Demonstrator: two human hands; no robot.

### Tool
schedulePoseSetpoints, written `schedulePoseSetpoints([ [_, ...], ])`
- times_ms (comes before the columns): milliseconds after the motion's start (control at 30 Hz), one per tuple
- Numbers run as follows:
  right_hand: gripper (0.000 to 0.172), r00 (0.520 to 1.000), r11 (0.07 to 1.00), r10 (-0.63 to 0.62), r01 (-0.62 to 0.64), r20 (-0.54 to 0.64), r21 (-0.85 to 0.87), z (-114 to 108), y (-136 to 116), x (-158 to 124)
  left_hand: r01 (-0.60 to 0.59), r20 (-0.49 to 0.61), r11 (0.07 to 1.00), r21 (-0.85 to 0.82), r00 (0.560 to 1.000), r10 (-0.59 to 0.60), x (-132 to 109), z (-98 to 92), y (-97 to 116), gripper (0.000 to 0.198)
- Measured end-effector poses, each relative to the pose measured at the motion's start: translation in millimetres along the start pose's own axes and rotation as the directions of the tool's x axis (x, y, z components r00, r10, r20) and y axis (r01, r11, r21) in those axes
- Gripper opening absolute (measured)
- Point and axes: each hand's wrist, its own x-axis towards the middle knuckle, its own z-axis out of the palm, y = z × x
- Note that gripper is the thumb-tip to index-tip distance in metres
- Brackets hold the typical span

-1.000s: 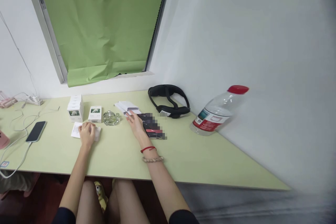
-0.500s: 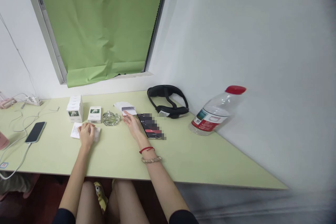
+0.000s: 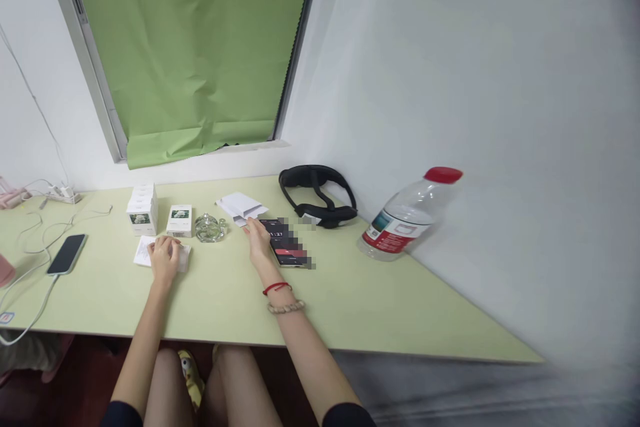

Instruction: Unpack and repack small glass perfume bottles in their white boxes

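My left hand point(image 3: 164, 257) lies over a flat white printed paper point(image 3: 143, 252), its fingers curled onto it; a translucent piece shows at the paper's right end. My right hand point(image 3: 259, 241) is lowered beside the near corner of flattened white cartons point(image 3: 243, 203), fingers loosely bent and nothing visible in them. To its right lies a phone point(image 3: 286, 247) with its screen lit, partly pixelated. Between my hands stands a clear glass perfume bottle point(image 3: 209, 228). Left of it is a small white box point(image 3: 180, 220) with a flower picture, beside a row of similar boxes point(image 3: 141, 210).
A black headset strap point(image 3: 320, 213) lies behind the phone. A red-capped plastic bottle point(image 3: 400, 223) stands at the right by the wall. On the left, a second phone point(image 3: 67, 255) is plugged into a white cable, near a power strip point(image 3: 63, 192) with several cords.
My right hand has drawn back towards me and its fingers have come closer together. The white carton it was touching now lies flatter among the others. My left hand stays in place.
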Motion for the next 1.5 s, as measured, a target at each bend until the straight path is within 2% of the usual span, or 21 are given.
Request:
schedulePoseSetpoints([
  [167,0.031,0.993,0.997,0.016,-0.026,0.120,0.077,4.4,-1.1,-4.9,0.001,-0.007,1.000,-0.005,1.000,-0.001,0.0,0.7,-1.0,0.026],
  [300,0.027,0.991,0.985,0.081,-0.096,0.108,0.147,7.1,-4.0,-7.1,0.001,-0.016,1.000,-0.011,1.000,-0.001,0.3,1.0,-1.5,0.026],
  [433,0.022,0.989,0.978,0.097,-0.115,0.109,0.173,8.1,-7.9,-7.9,-0.007,-0.007,1.000,0.002,1.000,0.007,0.5,1.2,-2.7,0.026],
  [700,0.017,0.978,0.971,0.178,-0.193,0.110,0.144,6.5,-9.3,-8.4,0.000,0.014,1.000,-0.002,1.000,0.000,0.7,1.0,-3.2,0.026],
  [1033,0.025,0.959,0.981,0.185,-0.193,0.217,0.016,-0.1,4.9,-1.6,-0.004,-0.001,1.000,0.019,1.000,0.004,0.9,2.2,-2.8,0.027],
  [1200,0.027,0.969,0.986,0.163,-0.164,0.188,-0.006,-0.6,4.8,-1.4,-0.005,0.005,1.000,0.021,1.000,0.005,0.8,2.3,-2.8,0.028],
  [1400,0.025,0.983,0.988,0.129,-0.140,0.133,0.071,5.8,-5.8,-9.6,-0.004,0.000,1.000,0.013,1.000,0.004,0.8,1.7,-1.3,0.027],
  [1500,0.022,0.982,0.985,0.121,-0.137,0.143,0.108,8.0,-9.2,-12.0,-0.002,-0.001,1.000,0.018,1.000,0.002,0.7,1.7,-0.9,0.028],
])
